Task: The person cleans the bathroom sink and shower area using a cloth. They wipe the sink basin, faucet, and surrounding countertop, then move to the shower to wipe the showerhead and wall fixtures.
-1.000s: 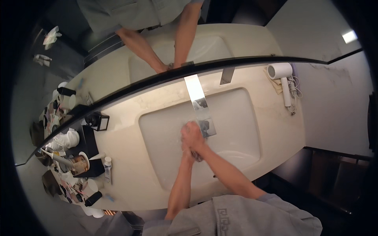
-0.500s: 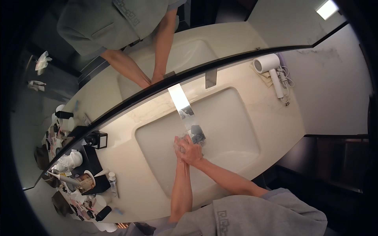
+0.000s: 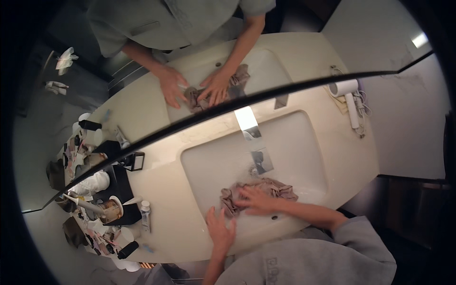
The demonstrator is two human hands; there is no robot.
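Note:
A crumpled pinkish-brown cloth (image 3: 279, 188) lies in the near part of the white sink basin (image 3: 209, 166). My right hand (image 3: 259, 200) is over the cloth's left part and seems to touch it, its fingers spread. At the basin's near left edge is my left hand (image 3: 221, 230), its fingers apart and nothing in them, just left of the cloth. A flat, shiny metal faucet (image 3: 251, 132) reaches over the basin, with water splashing below its end. The mirror (image 3: 156, 85) shows both hands and the cloth from the front.
On the right of the counter (image 3: 349, 156) lies a white hair dryer (image 3: 349, 97) with a coiled cord. To the left stand a black box (image 3: 121, 183), an amber-brown cup (image 3: 112, 210), a white tube (image 3: 146, 216) and cluttered small items. A dark drain hole (image 3: 274, 218) shows near the basin's front.
My hands were clasped together under the faucet and are now apart, lower and nearer me. The cloth, not visible before, now lies spread in the basin. The view has shifted slightly.

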